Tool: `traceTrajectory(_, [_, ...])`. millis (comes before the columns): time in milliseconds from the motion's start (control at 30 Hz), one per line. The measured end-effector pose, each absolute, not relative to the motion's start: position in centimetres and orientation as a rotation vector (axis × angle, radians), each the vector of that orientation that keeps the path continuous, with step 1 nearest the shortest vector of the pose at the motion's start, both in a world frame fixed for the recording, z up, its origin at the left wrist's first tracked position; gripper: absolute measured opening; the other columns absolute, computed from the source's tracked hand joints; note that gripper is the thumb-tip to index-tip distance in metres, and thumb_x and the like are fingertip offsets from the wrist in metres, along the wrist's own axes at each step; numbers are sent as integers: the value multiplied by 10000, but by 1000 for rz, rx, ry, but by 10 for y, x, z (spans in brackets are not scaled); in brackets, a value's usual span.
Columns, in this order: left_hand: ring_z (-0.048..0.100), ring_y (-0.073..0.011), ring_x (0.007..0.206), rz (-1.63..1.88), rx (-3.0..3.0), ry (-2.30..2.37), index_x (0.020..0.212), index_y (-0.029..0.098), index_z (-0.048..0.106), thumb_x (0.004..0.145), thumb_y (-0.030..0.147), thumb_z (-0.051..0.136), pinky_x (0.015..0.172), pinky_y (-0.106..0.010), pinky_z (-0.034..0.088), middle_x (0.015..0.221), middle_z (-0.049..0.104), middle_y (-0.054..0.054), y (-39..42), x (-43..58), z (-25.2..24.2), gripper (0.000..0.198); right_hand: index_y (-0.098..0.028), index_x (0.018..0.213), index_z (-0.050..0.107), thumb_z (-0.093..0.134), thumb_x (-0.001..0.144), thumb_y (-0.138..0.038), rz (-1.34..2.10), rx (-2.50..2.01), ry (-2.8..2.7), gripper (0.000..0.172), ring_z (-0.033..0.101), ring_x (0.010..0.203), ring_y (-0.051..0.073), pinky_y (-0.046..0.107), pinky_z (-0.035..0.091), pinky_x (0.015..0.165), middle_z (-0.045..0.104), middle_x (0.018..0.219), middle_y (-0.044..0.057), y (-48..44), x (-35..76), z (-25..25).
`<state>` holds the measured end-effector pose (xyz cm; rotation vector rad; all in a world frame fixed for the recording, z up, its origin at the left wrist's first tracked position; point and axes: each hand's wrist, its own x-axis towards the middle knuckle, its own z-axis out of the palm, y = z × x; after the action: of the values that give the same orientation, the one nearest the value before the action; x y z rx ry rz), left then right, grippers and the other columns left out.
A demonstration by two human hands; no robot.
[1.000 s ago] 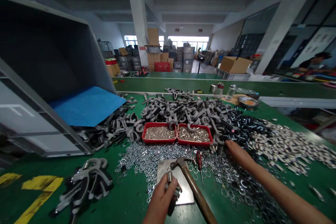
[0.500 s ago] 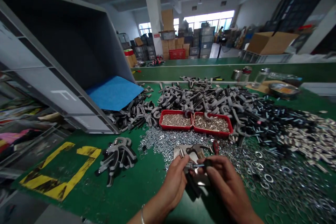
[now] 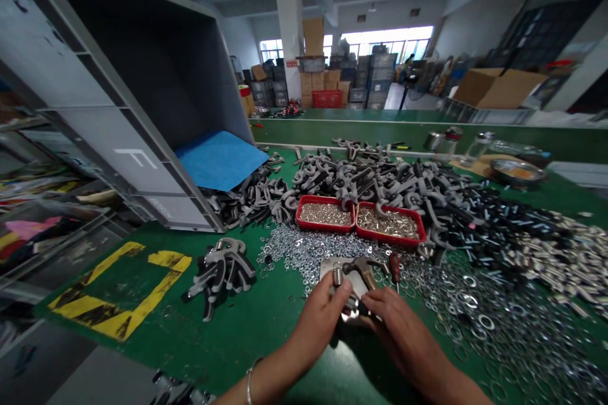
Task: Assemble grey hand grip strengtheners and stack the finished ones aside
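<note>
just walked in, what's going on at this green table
A person is working with small parts. The left hand grips a part with a ribbed metal piece sticking up. The right hand is close beside it, its hold partly hidden. A hammer lies on a metal plate near the hands, with two red trays of small metal pieces farther back.
</note>
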<state>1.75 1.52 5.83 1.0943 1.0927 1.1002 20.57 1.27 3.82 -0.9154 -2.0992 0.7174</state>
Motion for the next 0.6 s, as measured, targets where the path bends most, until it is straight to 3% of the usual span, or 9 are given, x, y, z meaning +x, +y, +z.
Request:
traceTrajectory(100, [572, -206, 864, 1139, 1271, 1213, 988, 196, 619, 948, 430, 523, 804, -302, 430, 913, 640, -53, 14, 14, 56, 256, -254, 989, 623, 556, 948, -356, 1205, -996, -1765, 129, 642, 841, 205, 378, 555, 778, 672, 916, 42, 13, 192, 42])
traceTrajectory(200, [552, -215, 833, 1146, 1458, 1335, 920, 205, 597, 954, 408, 520, 789, -323, 410, 878, 624, -60, 14, 9, 46, 220, -229, 849, 549, 409, 987, -534, 1775, -1012, -1300, 363, 516, 534, 122, 265, 506, 518, 528, 656, -38, 8, 173, 41])
traceTrajectory(300, [541, -216, 829, 1099, 1663, 1315, 914, 204, 570, 976, 388, 469, 796, -341, 413, 875, 610, -61, 18, 1, 39, 218, -210, 818, 530, 519, 925, -599, 1841, -1070, -1249, 404, 474, 489, 84, 187, 433, 445, 520, 620, -55, 1, 163, 36])
traceTrajectory(367, [547, -212, 866, 1047, 1812, 1203, 961, 196, 559, 995, 369, 419, 826, -348, 424, 916, 609, -62, 19, -5, 38, 225, -213, 766, 502, 506, 909, -646, 1959, -1080, -1200, 456, 376, 388, 61, 160, 344, 366, 471, 520, -82, -2, 161, 32])
traceTrajectory(467, [553, -198, 880, 948, 1927, 1072, 982, 187, 553, 1004, 370, 402, 842, -339, 433, 940, 609, -61, 19, -13, 35, 239, -226, 681, 461, 180, 930, -741, 2362, -1035, -1087, 637, 200, 262, 65, 184, 241, 285, 339, 356, -102, -3, 164, 28])
traceTrajectory(533, [546, -185, 830, 899, 1875, 1119, 941, 184, 549, 999, 400, 417, 800, -322, 436, 895, 598, -48, 18, -18, 30, 259, -204, 719, 525, 61, 915, -750, 2315, -1155, -1308, 742, 295, 261, 88, 207, 262, 299, 461, 384, -45, 0, 167, 27])
traceTrajectory(600, [534, -173, 791, 903, 1742, 1216, 905, 184, 540, 993, 428, 425, 758, -303, 432, 850, 581, -29, 16, -20, 24, 284, -169, 865, 606, 199, 895, -781, 1811, -1333, -1736, 735, 515, 426, 138, 241, 379, 399, 649, 616, 56, 3, 171, 28])
